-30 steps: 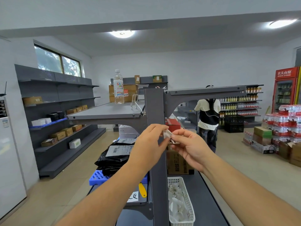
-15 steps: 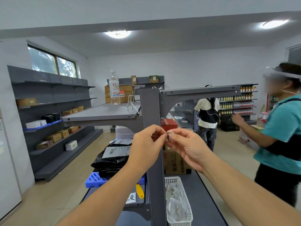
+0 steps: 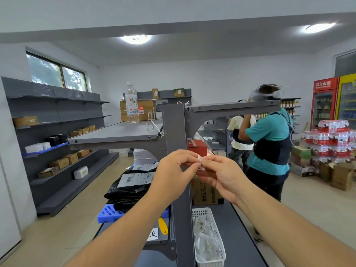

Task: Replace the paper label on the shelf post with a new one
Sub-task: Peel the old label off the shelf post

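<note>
Hands (image 3: 196, 170) pinching label (image 3: 200, 160), post (image 3: 174, 132) behind

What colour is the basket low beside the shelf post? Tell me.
White, a slotted plastic basket holding small pale items, right of the grey post. Head view shows it.

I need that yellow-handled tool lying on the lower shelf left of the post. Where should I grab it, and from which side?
Take the yellow tool by its exposed handle, coming from above and from the left side of the grey post. It lies flat on the lower shelf, close beside the post, so the right is blocked; its far end runs under the blue crate. Both hands are occupied with the paper label.
</note>
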`<state>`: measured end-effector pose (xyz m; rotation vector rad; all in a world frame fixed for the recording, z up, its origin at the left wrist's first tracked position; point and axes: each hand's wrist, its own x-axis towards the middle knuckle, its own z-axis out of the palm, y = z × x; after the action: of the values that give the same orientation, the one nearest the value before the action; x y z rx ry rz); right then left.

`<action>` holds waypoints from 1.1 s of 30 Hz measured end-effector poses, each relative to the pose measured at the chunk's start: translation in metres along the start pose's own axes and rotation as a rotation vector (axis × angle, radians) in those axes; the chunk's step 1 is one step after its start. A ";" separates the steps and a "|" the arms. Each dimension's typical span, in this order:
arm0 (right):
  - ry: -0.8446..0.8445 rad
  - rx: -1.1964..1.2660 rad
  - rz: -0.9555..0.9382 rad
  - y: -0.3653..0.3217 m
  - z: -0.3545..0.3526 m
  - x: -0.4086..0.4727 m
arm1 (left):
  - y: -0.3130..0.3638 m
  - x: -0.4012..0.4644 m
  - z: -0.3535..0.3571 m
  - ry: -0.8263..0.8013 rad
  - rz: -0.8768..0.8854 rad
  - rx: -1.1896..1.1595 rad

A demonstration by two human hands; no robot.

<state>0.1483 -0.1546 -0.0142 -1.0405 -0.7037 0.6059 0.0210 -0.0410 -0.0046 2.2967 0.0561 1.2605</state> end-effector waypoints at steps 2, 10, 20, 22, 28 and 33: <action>-0.011 -0.037 0.039 0.003 -0.002 0.001 | -0.001 0.002 0.001 -0.015 0.001 0.040; -0.138 0.126 0.175 0.003 -0.013 0.001 | -0.002 -0.004 0.006 -0.009 0.005 0.117; -0.075 -0.085 0.146 0.003 -0.017 0.005 | -0.002 -0.008 0.022 0.015 -0.061 0.194; -0.083 -0.089 0.125 0.005 -0.021 0.008 | 0.001 -0.008 0.022 -0.004 -0.041 0.224; -0.016 -0.178 0.003 0.012 -0.034 0.014 | -0.002 -0.014 0.018 -0.088 -0.083 0.041; 0.073 -0.482 -0.102 0.020 -0.049 0.024 | -0.002 -0.022 0.017 0.027 -0.127 0.022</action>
<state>0.1982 -0.1563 -0.0430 -1.4539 -0.8549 0.3107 0.0220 -0.0526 -0.0298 2.2569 0.2227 1.2320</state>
